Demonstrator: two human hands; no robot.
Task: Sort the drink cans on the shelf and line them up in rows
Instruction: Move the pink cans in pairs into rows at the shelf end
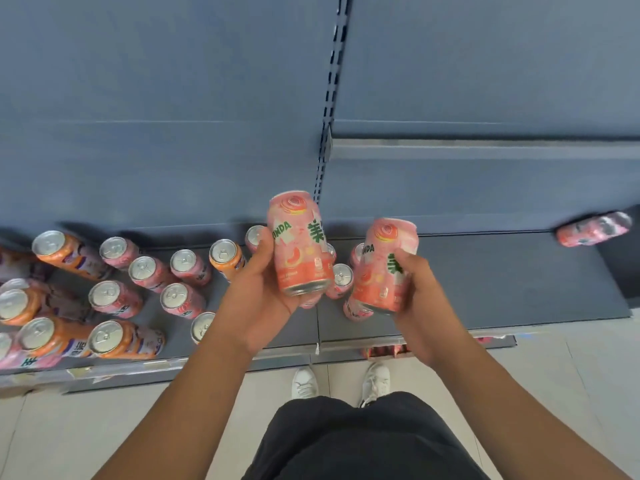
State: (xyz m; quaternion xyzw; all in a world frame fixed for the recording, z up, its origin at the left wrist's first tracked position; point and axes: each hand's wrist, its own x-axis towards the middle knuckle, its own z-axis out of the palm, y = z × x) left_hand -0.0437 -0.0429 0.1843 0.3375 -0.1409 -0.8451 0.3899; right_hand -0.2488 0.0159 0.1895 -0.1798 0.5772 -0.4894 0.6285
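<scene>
the left hand (258,292) grips one pink can (298,242), the right hand (420,289) grips another pink can (386,265), both held above the shelf (502,282) of standing cans (114,299).

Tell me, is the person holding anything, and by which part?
Yes, two things. The left hand grips one pink can around its side, towards the bottom. The right hand grips another pink can around its middle.

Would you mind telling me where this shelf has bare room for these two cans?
The right shelf board is bare from the right hand to the pink can lying at its far end. Left of the left hand, standing pink and orange cans crowd together.
</scene>
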